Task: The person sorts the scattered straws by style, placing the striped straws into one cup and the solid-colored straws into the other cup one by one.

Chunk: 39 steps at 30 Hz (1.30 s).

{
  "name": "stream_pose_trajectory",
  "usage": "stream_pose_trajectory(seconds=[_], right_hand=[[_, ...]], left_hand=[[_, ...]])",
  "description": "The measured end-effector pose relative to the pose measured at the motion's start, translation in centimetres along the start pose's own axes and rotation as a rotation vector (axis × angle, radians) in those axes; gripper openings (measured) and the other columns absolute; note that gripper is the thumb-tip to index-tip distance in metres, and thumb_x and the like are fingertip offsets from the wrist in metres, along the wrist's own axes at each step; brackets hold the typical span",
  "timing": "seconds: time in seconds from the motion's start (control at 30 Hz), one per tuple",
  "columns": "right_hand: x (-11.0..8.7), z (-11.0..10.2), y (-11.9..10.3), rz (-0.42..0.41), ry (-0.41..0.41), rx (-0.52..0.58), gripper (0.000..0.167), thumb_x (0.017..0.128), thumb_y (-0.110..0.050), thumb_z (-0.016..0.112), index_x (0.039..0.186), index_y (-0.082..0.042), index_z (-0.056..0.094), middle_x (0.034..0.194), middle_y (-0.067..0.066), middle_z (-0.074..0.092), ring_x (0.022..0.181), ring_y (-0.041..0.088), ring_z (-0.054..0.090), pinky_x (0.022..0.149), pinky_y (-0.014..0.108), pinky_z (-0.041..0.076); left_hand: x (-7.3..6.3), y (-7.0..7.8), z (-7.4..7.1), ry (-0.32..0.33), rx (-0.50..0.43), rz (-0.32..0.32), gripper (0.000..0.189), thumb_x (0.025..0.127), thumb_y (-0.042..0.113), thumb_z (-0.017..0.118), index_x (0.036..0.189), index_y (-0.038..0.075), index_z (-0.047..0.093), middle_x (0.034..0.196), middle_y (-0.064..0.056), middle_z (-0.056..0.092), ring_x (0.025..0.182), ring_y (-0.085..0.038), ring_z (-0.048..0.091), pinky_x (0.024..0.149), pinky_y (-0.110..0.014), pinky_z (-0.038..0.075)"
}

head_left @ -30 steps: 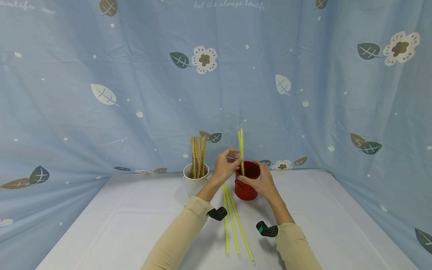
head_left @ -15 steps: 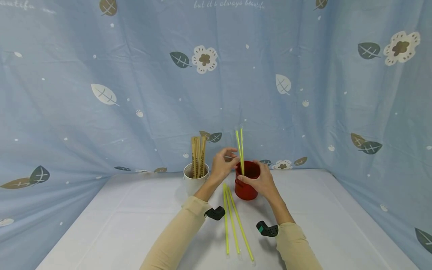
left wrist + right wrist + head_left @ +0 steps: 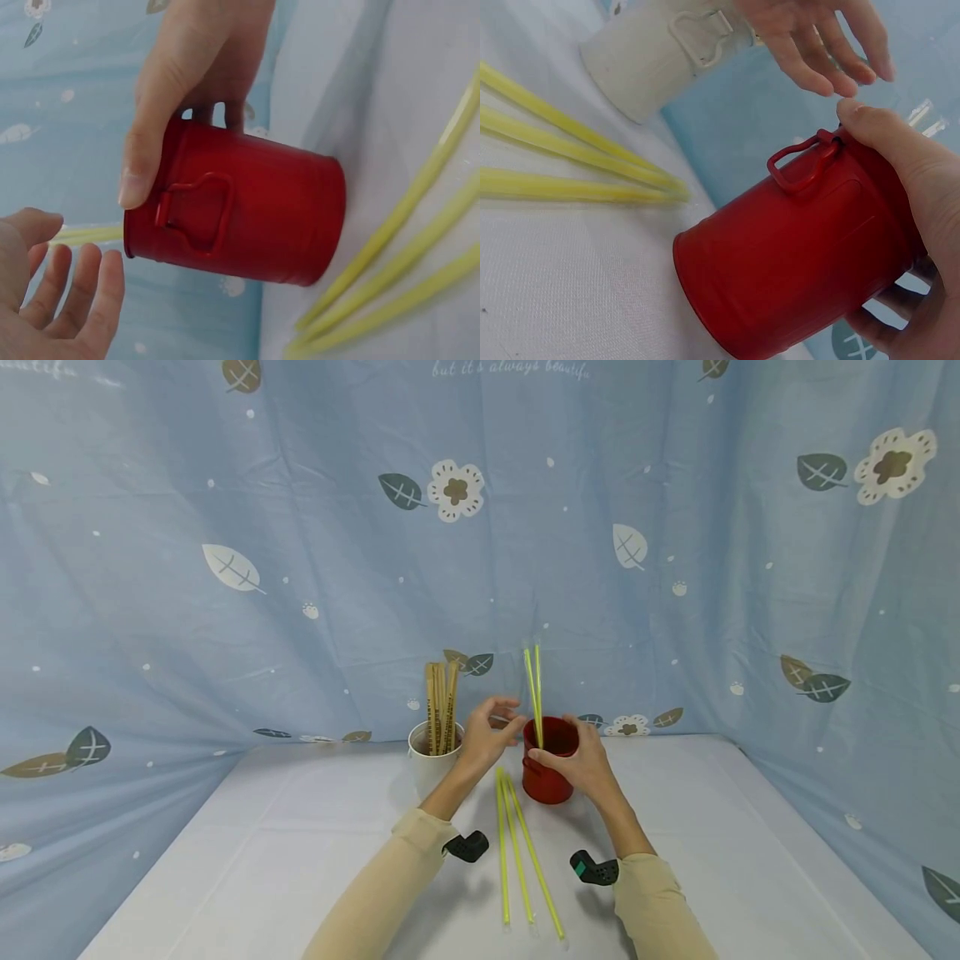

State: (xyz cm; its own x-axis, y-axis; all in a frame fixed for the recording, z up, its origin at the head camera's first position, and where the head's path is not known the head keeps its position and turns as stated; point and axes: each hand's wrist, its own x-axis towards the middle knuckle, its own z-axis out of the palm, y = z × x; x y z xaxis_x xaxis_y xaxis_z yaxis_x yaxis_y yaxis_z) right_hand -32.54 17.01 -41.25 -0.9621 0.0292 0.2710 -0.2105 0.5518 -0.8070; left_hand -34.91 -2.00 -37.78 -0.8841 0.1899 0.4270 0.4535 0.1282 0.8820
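I observe the red bucket [image 3: 548, 783] upright on the counter [image 3: 315, 852], two yellow sticks [image 3: 539, 710] inside. The right grip [image 3: 585, 763] holds its rim; the left grip [image 3: 487, 733], fingers parted, is just beside it, holding nothing. Three loose sticks [image 3: 517, 843] lie in front.

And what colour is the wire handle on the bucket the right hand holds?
The handle is red, like the bucket; left wrist view shows it best.
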Motion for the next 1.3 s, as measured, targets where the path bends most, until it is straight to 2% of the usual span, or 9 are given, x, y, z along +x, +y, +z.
stream_pose_trajectory(seconds=[0.13,0.23,0.33,0.43,0.6,0.73,0.97,1.1,1.3], right_hand=[[0.0,0.0,0.1,0.002,0.002,-0.003,0.097,0.078,-0.053,0.078,0.152,-0.011,0.031,0.146,0.016,0.038,0.13,0.034,0.044,0.1,0.057,0.047],[0.0,0.0,0.1,0.006,-0.001,-0.003,0.097,0.078,-0.053,0.078,0.152,-0.011,0.031,0.146,0.016,0.038,0.13,0.035,0.044,0.1,0.057,0.047],[0.0,0.1,0.1,0.009,-0.006,-0.001,0.098,0.077,-0.053,0.078,0.152,-0.011,0.03,0.146,0.016,0.038,0.13,0.035,0.044,0.099,0.057,0.048],[0.0,0.1,0.1,0.01,-0.005,-0.001,0.098,0.077,-0.053,0.078,0.152,-0.012,0.03,0.146,0.016,0.038,0.13,0.035,0.044,0.099,0.058,0.048],[0.0,0.1,0.0,0.008,-0.004,0.005,0.098,0.077,-0.053,0.079,0.152,-0.011,0.03,0.146,0.015,0.038,0.13,0.035,0.044,0.1,0.058,0.047],[0.0,0.1,0.0,0.009,-0.004,0.003,0.099,0.077,-0.053,0.079,0.152,-0.011,0.03,0.146,0.016,0.038,0.13,0.035,0.044,0.1,0.058,0.047],[-0.1,0.2,0.0,0.004,0.002,-0.002,0.098,0.077,-0.053,0.079,0.152,-0.011,0.031,0.146,0.016,0.038,0.13,0.034,0.044,0.101,0.058,0.047],[-0.2,0.2,0.0,0.008,0.002,-0.001,0.098,0.077,-0.053,0.079,0.152,-0.011,0.031,0.146,0.015,0.038,0.131,0.034,0.043,0.1,0.057,0.047],[-0.1,0.2,0.0,0.007,0.007,0.004,0.099,0.076,-0.055,0.079,0.151,-0.012,0.031,0.145,0.015,0.039,0.13,0.034,0.043,0.1,0.057,0.048]], left_hand=[[-0.8,0.2,-0.3,-0.01,0.02,0.013,0.031,0.092,0.015,0.07,0.122,0.006,0.062,0.105,-0.023,0.065,0.09,-0.041,0.068,0.068,-0.033,0.06],[-1.8,1.4,-0.6,-0.027,0.01,0.013,0.032,0.092,0.008,0.068,0.122,0.0,0.061,0.105,-0.028,0.063,0.091,-0.046,0.066,0.068,-0.036,0.06],[-2.8,2.7,-1.0,-0.05,0.003,0.004,0.031,0.092,0.005,0.067,0.122,-0.003,0.06,0.104,-0.029,0.062,0.091,-0.047,0.065,0.069,-0.038,0.061],[-3.5,3.2,-1.2,-0.058,0.005,0.013,0.031,0.091,0.004,0.068,0.12,-0.002,0.061,0.102,-0.028,0.062,0.089,-0.046,0.066,0.07,-0.04,0.06],[-3.7,1.5,-1.2,-0.04,0.025,0.034,0.032,0.09,0.006,0.07,0.121,0.001,0.061,0.101,-0.026,0.062,0.087,-0.043,0.067,0.066,-0.04,0.06],[-3.8,0.2,-1.6,-0.068,0.027,0.009,0.034,0.09,0.011,0.071,0.122,0.006,0.061,0.104,-0.025,0.063,0.088,-0.04,0.068,0.064,-0.036,0.06],[-4.8,-0.3,-2.5,-0.161,0.118,-0.056,0.039,0.09,0.023,0.073,0.126,0.017,0.059,0.109,-0.017,0.065,0.091,-0.027,0.069,0.065,-0.029,0.059],[-5.6,-0.4,-2.8,-0.199,0.142,-0.069,0.041,0.089,0.025,0.073,0.127,0.017,0.059,0.109,-0.014,0.064,0.092,-0.026,0.069,0.065,-0.029,0.059],[-6.4,-0.7,-3.0,-0.225,0.177,-0.055,0.044,0.088,0.021,0.075,0.128,0.012,0.058,0.108,-0.015,0.064,0.091,-0.027,0.069,0.063,-0.029,0.059]])
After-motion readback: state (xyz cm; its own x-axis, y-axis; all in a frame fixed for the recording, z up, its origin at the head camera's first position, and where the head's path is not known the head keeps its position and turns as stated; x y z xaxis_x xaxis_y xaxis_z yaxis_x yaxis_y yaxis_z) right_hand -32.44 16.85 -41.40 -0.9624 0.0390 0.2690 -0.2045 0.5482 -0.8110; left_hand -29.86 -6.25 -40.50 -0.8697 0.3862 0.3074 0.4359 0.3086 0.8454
